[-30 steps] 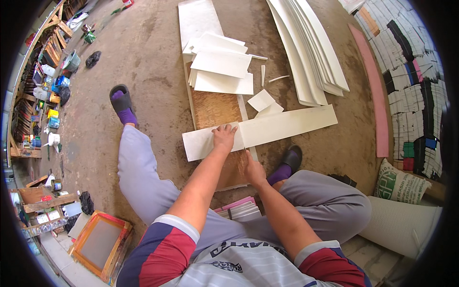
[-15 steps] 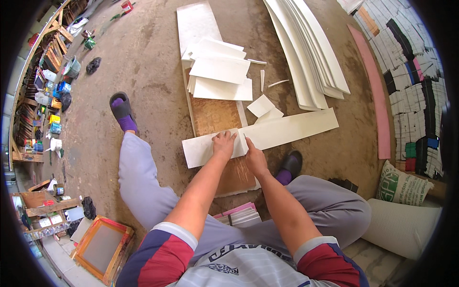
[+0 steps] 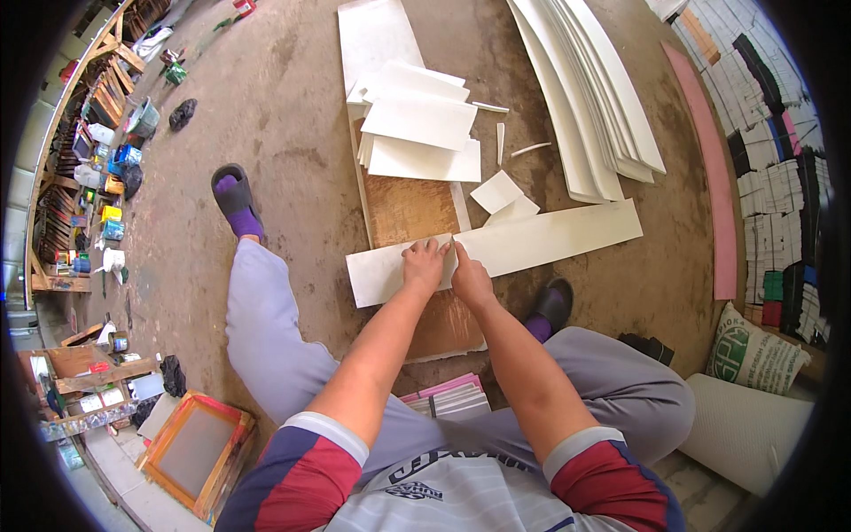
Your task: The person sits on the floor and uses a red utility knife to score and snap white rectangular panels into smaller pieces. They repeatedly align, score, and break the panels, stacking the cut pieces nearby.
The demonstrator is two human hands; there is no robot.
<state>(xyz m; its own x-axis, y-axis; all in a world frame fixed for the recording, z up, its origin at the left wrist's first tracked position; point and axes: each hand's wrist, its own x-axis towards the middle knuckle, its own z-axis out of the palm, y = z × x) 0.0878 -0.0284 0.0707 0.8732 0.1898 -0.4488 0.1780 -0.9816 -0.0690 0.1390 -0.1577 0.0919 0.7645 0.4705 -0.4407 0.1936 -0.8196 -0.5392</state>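
A long white foam-like sheet (image 3: 558, 232) lies crosswise over a worn brown board (image 3: 408, 211) in front of me. My left hand (image 3: 425, 263) presses down on the sheet's left part with its fingers spread. Close beside it, my right hand (image 3: 472, 278) is closed, index finger stretched forward, around a slim pointed cutter (image 3: 453, 239) at the sheet's far edge. Most of that tool is hidden by the fingers. Beyond the hands, a loose pile of cut white pieces (image 3: 418, 122) rests on the board, and two small offcuts (image 3: 497, 191) lie right of it.
Long white sheets (image 3: 585, 97) are stacked at the far right, near narrow scraps (image 3: 501, 142). A pink strip (image 3: 705, 177) and bundled white stacks (image 3: 771, 222) line the right side. Paint containers (image 3: 111, 215) stand along the left. Between my legs sits a small bundle of strips (image 3: 448, 396).
My right hand has moved forward with the cutter, up to the sheet's far edge. My left hand stays pressed on the sheet. The whole view has shifted slightly.
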